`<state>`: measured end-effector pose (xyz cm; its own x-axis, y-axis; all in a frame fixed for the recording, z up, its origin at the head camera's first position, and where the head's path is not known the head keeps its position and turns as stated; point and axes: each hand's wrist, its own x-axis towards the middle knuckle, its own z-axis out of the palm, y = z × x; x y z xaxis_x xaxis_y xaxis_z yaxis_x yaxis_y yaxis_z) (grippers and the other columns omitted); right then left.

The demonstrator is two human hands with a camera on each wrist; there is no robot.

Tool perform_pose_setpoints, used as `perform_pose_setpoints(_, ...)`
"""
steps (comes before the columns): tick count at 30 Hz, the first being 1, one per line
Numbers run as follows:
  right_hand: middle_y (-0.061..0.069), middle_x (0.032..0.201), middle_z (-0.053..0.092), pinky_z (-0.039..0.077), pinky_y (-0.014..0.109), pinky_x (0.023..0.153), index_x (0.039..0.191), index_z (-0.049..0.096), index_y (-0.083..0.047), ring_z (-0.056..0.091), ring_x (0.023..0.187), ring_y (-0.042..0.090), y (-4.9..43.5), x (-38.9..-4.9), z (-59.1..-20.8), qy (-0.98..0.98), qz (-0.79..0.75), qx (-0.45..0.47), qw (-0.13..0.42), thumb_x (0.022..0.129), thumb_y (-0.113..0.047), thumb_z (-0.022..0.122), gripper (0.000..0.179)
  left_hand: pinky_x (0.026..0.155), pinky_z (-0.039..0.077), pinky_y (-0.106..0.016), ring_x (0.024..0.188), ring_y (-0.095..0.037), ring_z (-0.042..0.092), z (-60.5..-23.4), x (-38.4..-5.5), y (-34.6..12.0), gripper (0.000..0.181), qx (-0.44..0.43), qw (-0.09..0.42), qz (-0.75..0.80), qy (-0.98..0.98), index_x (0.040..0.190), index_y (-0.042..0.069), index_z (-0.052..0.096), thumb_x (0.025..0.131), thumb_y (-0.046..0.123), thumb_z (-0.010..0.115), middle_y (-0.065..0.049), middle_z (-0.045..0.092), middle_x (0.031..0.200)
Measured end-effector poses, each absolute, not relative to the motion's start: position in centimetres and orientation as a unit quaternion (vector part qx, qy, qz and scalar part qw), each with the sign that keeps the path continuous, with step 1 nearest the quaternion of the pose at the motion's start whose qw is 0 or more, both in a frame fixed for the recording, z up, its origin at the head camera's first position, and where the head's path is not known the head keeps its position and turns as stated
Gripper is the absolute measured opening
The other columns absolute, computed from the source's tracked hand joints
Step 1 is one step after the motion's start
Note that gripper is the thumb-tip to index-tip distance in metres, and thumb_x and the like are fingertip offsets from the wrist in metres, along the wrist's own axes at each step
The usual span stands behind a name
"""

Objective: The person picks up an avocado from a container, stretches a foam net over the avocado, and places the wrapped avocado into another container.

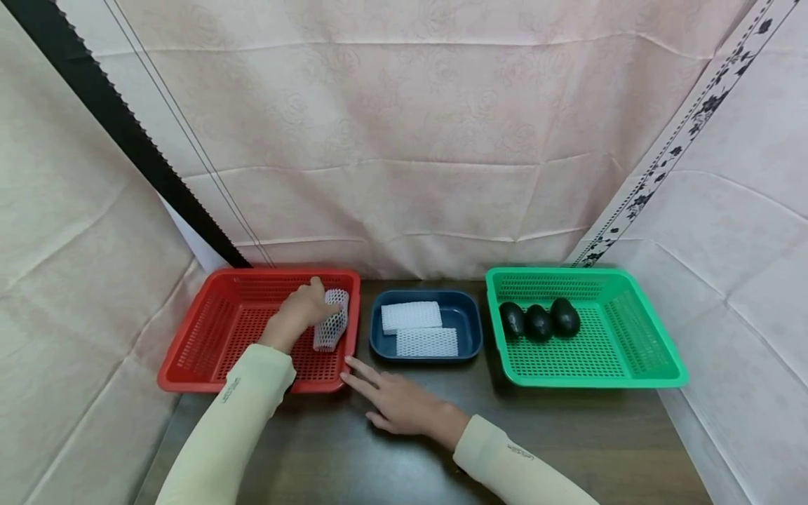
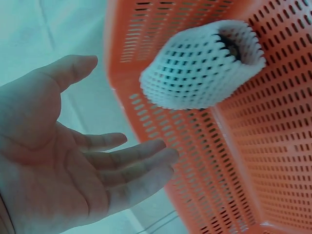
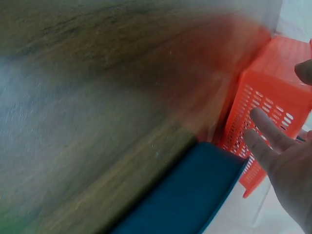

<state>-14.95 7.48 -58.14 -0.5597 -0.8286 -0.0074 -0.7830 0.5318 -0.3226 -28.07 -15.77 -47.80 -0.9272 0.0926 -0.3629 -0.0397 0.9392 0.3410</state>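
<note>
A white foam-net sleeve (image 1: 331,322) with something dark inside lies in the red basket (image 1: 236,337), along its right wall. In the left wrist view a dark surface shows within the open end of the sleeve (image 2: 195,68). My left hand (image 1: 299,312) is over the basket, just left of the sleeve. Its fingers are spread and relaxed, with a gap to the sleeve in the left wrist view. My right hand (image 1: 404,403) is low over the table, fingers extended, fingertips at the red basket's front right corner. Nothing is in either palm.
A navy tray (image 1: 376,344) in the middle holds two flat white foam-net sleeves (image 1: 426,342). To the right, the green basket (image 1: 650,351) contains three dark, glossy oval fruits (image 1: 538,323) that look like avocados. Pale cloth (image 1: 404,140) hangs behind and at both sides.
</note>
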Motion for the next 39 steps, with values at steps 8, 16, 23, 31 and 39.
perform_pose_setpoints(8, -0.004, 0.175, -0.007, 0.054, 0.034, 0.101, 0.167, 0.008, -0.03, 0.06, 0.128, 0.016, 9.8, -15.1, -56.1, 0.881, -0.149, -0.444, 0.071, 0.102, -0.036, 0.064, 0.086, 0.096, 0.052, -0.067, 0.12, -0.05, 0.057, -46.3, -26.2, -14.4, 0.074, 0.032, 0.111, 0.152, 0.982, 0.146, -0.006, 0.038, 0.096, 0.042, 0.067, -0.035, 0.052, 0.139)
perform_pose_setpoints(16, -0.006, 0.175, 0.001, 0.049, 0.039, 0.111, 0.166, 0.015, -0.031, 0.053, 0.14, 0.018, 12.4, -15.2, -54.1, 0.903, -0.111, -0.412, 0.044, 0.102, -0.044, 0.062, 0.081, 0.094, 0.054, -0.065, 0.118, -0.048, 0.057, -45.8, -24.5, -13.4, 0.073, 0.062, 0.038, 0.153, 0.986, 0.145, -0.003, 0.04, 0.095, 0.041, 0.07, -0.031, 0.053, 0.136)
perform_pose_setpoints(23, -0.004, 0.175, 0.011, 0.049, 0.042, 0.111, 0.164, 0.027, -0.025, 0.052, 0.139, 0.022, 14.3, -15.3, -52.5, 0.915, -0.088, -0.393, 0.022, 0.101, -0.045, 0.063, 0.075, 0.092, 0.057, -0.059, 0.112, -0.041, 0.057, -46.3, -23.0, -12.3, 0.073, 0.088, -0.021, 0.159, 0.983, 0.147, 0.0, 0.04, 0.095, 0.039, 0.072, -0.027, 0.054, 0.134)
perform_pose_setpoints(31, -0.001, 0.174, 0.014, 0.048, 0.045, 0.113, 0.164, 0.029, -0.024, 0.053, 0.139, 0.025, 17.3, -15.3, -51.1, 0.923, -0.089, -0.373, -0.021, 0.102, -0.041, 0.062, 0.072, 0.099, 0.054, -0.059, 0.125, -0.041, 0.055, -46.8, -21.6, -11.1, 0.076, 0.125, -0.066, 0.155, 0.978, 0.152, 0.001, 0.042, 0.094, 0.04, 0.073, -0.025, 0.052, 0.144)
perform_pose_setpoints(39, 0.005, 0.172, 0.024, 0.049, 0.045, 0.111, 0.16, 0.038, -0.017, 0.052, 0.14, 0.027, 20.6, -15.4, -50.3, 0.932, -0.077, -0.346, -0.075, 0.098, -0.04, 0.068, 0.072, 0.11, 0.047, -0.057, 0.134, -0.039, 0.053, -47.6, -20.3, -10.0, 0.071, 0.17, -0.091, 0.133, 0.972, 0.149, 0.003, 0.047, 0.094, 0.042, 0.072, -0.023, 0.054, 0.146)
